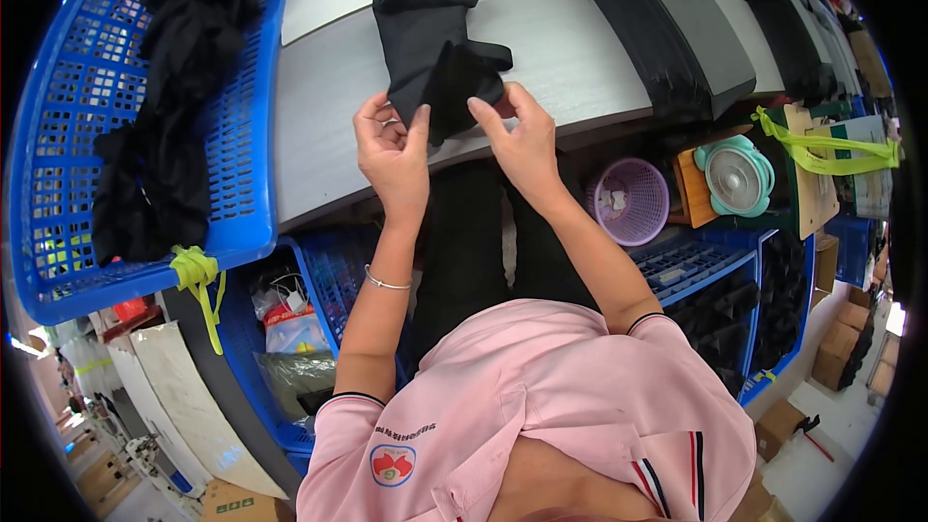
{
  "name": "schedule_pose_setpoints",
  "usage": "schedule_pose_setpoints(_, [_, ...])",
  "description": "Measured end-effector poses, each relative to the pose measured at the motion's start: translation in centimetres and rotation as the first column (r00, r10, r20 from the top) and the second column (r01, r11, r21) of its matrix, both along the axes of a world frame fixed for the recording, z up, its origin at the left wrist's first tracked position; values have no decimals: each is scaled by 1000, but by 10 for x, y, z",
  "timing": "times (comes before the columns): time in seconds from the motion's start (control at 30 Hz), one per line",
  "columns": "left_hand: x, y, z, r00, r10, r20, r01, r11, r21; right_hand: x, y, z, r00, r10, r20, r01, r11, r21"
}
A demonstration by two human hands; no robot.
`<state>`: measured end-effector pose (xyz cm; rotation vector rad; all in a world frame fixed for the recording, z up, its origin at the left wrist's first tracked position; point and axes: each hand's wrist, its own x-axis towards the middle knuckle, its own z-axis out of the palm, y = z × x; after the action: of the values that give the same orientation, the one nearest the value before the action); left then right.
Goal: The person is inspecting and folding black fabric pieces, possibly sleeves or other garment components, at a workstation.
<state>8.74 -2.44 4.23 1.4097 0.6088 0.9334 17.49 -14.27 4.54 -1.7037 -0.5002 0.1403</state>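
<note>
A piece of black fabric (416, 34) lies on the grey table (324, 126), its near end lifted at the front edge. My left hand (391, 140) pinches the fabric's near left side between thumb and fingers. On its near right side, my right hand (522, 135) grips a folded-up corner, the thumb on top and the fingers partly hidden behind the cloth. A short flap of the fabric sticks out to the right, just beyond my right hand.
At the left stands a blue plastic basket (256, 174) holding crumpled black cloth (184, 68). Stacked black and grey panels (667, 29) lie at the table's right. Below are a purple wastebasket (633, 198), a teal fan (737, 177) and more blue crates (280, 382).
</note>
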Motion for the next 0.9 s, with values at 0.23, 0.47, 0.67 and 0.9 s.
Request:
schedule_pose_setpoints(0.23, [-25, 26, 15, 995, 48, -82, -43, 997, 65, 45, -21, 3, 974, -220, 47, 224, 968, -110])
schedule_pose_setpoints(0.47, [-4, 30, 15, 967, 11, -256, 148, 793, 591, 13, -30, -8, 811, -241, 532, 272, 962, 22])
schedule_pose_setpoints(0.67, [29, 45, -3, 925, -48, -376, 220, 876, 428, -11, -28, -8, 580, 270, 768, 13, 940, -340])
schedule_pose_setpoints(0.9, [45, 69, -21, 902, 73, -425, 160, 859, 487, 62, -79, 11, 551, -7, 835, 342, 914, -218])
